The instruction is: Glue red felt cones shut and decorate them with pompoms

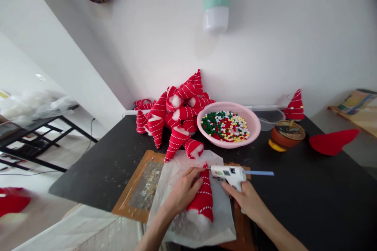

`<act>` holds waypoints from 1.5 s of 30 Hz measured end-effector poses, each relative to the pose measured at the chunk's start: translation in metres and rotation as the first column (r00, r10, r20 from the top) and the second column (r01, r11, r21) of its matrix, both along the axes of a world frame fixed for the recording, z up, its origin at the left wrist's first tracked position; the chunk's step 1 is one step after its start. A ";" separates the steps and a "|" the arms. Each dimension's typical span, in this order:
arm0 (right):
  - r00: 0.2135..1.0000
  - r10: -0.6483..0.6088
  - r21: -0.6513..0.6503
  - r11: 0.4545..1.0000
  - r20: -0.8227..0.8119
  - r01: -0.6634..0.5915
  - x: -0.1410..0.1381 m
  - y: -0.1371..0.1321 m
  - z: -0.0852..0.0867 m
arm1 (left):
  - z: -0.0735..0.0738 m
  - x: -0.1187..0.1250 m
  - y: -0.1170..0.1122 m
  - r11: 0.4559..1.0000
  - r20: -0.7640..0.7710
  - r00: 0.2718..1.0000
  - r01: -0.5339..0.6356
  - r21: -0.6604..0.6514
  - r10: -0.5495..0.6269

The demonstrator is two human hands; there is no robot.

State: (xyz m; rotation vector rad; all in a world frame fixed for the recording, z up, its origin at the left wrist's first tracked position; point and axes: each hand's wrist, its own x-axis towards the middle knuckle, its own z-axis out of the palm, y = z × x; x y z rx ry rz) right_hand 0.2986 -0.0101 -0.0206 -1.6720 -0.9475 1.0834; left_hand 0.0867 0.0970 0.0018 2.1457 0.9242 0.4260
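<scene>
My left hand (181, 192) grips a red cone of fabric with white stitched stripes (204, 200), which lies on a translucent white plastic sheet (191, 227) and has white stuffing at its wide end. My right hand (244, 200) is shut on a white hot glue gun (228, 175), with its nozzle at the cone's tip. A pale blue glue stick (259, 173) sticks out of the gun's back. Under the sheet lies a brown-framed board (126, 200).
A heap of striped red cones (176, 111) sits on the dark tabletop (97, 172), beside a pink colander of green, white, red and yellow pom-poms (256, 125). Further right are a round jar (287, 135), a red felt piece (332, 142) and an upright cone (295, 106).
</scene>
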 end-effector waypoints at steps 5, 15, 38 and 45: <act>0.998 -0.030 -0.055 0.998 -0.052 0.027 0.000 -0.001 -0.005 | 0.003 0.002 0.000 1.000 -0.029 1.000 0.009 0.003 -0.009; 0.997 -0.005 -0.045 0.999 -0.080 0.002 -0.001 0.002 0.004 | 0.005 0.002 -0.002 1.000 -0.025 1.000 0.014 -0.005 -0.014; 0.997 -0.022 -0.065 0.998 -0.077 0.017 0.005 -0.002 0.009 | 0.000 0.002 -0.003 0.994 0.023 0.995 -0.098 -0.039 0.099; 0.982 -0.156 -0.009 0.988 -0.104 0.156 0.039 -0.026 0.030 | -0.007 -0.050 -0.028 0.908 0.198 0.898 -0.345 -0.238 0.393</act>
